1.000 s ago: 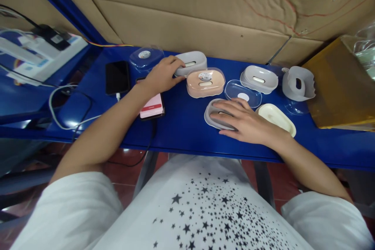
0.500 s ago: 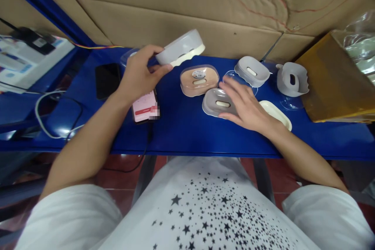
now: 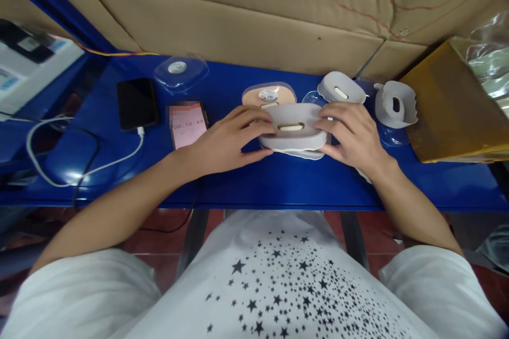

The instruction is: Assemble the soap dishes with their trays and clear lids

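In the middle of the table, a grey oval soap dish point(image 3: 294, 142) with a slot in its floor and a pale rim below is held from both ends. My left hand point(image 3: 234, 140) closes on its left end, and my right hand point(image 3: 350, 135) grips the right end. Just beneath it shows the edge of another grey soap dish point(image 3: 314, 155), mostly hidden; whether the two touch I cannot tell. A peach soap dish point(image 3: 254, 96) with a clear cover and round label sits right behind. Part of a cream tray point(image 3: 363, 175) peeks out under my right wrist.
Two more grey pieces, a dish point(image 3: 348, 85) and an upright one point(image 3: 395, 116), stand at the back right beside a cardboard box point(image 3: 445, 111). To the left lie a clear cover point(image 3: 191, 74), a black phone point(image 3: 137, 103) on a white cable and a lit phone point(image 3: 185, 130).
My left hand has brought the soap dish down and right, from raised and tilted to over the other grey dish. My right hand has shifted right and taken hold of its right end.
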The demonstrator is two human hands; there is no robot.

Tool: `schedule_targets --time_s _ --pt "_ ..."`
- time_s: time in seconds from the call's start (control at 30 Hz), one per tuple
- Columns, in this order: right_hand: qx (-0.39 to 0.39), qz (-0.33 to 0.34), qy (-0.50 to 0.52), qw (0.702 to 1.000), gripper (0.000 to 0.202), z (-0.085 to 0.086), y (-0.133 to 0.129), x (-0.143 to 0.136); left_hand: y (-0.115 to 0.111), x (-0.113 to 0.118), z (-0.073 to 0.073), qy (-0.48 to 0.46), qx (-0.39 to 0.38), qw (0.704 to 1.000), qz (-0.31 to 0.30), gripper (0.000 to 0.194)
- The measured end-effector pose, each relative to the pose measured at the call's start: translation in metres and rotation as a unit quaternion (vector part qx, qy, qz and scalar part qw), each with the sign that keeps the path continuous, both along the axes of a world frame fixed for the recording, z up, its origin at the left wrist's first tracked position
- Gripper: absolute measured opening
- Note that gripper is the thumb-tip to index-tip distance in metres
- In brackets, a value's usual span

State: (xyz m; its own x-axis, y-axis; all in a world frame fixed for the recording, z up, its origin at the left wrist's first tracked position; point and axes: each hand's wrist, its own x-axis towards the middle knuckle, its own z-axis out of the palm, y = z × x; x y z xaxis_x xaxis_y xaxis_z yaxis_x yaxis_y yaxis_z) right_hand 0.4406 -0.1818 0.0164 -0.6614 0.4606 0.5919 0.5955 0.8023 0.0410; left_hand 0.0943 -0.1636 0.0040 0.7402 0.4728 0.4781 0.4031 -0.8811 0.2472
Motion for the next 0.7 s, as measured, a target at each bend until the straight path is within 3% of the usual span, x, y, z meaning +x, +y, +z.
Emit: schedule_targets --time_s 0.17,0.33,0.5,0.7 --pt "0.021 0.083 -0.014 0.996 0.025 -0.004 -0.011 -0.014 -0.003 0.002 -0.005 0.073 -0.013 0.997 0.008 0.065" --pt "0.022 0.105 0.029 0.994 0.023 -0.007 -0.014 -0.02 -0.006 0.0 -0.006 0.064 0.016 0.997 -0.031 0.065" --pt "-0.016 0.096 0.039 0.995 0.033 -0.011 -0.005 -0.013 -0.006 -0.007 -0.006 0.082 0.067 0.994 -0.028 0.059" --pt "-0.06 0.106 0.087 0.989 0.034 -0.018 -0.002 -0.009 -0.003 -0.004 -0.009 0.041 0.071 0.996 -0.018 0.052"
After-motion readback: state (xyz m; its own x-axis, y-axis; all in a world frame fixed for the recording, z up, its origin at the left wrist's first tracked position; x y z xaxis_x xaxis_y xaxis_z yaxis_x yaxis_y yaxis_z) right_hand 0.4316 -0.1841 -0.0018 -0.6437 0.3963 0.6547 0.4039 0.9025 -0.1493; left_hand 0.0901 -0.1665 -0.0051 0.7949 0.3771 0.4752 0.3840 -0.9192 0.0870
